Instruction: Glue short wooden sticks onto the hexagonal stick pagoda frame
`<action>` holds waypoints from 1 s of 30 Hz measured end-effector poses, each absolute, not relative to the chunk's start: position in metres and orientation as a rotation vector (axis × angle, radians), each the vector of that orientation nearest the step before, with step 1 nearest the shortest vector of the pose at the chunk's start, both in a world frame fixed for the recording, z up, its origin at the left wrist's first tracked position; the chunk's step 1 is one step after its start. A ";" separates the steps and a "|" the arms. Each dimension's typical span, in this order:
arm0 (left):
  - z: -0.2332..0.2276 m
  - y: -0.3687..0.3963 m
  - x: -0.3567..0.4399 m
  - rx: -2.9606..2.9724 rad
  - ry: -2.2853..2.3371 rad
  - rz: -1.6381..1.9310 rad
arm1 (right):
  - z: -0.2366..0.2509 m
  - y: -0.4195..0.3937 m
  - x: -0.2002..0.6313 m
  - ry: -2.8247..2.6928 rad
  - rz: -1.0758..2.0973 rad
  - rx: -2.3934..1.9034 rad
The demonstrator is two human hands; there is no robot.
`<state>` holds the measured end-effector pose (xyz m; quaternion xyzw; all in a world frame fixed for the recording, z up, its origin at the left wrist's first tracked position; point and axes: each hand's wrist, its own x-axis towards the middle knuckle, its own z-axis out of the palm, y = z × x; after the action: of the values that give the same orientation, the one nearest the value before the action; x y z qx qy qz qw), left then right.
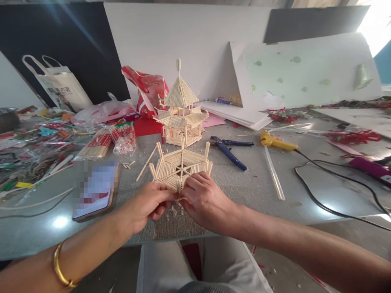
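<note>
A hexagonal roof section (180,165) built of pale wooden sticks lies on the grey table in front of me. My left hand (146,205) pinches its near edge from the left. My right hand (204,199) grips the same edge from the right, fingers curled over the sticks. Both hands meet at a small stick (180,198) at the front. Behind it stands a finished stick pagoda (181,110) with a pointed roof. One loose stick (146,162) leans at the section's left side.
Blue pliers (229,150), a yellow glue gun (275,141) with black cable, and clear glue sticks (274,173) lie to the right. A phone (93,191), packs of chopsticks (106,142) and plastic bags sit left. White boards (305,73) lean at the back.
</note>
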<state>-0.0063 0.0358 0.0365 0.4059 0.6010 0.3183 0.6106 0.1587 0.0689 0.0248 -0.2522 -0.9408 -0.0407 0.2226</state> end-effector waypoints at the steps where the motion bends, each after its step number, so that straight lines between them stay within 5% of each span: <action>1: 0.036 0.035 -0.006 0.935 1.386 0.742 | 0.025 0.069 0.159 -2.598 -0.096 -0.690; 30: 0.032 0.026 0.001 0.960 1.486 0.883 | 0.028 0.071 0.159 -2.594 -0.097 -0.618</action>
<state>0.0008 0.0259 0.0323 0.4054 0.6278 0.3731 0.5498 0.1590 0.0710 0.0279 -0.2250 -0.9450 -0.0354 0.2346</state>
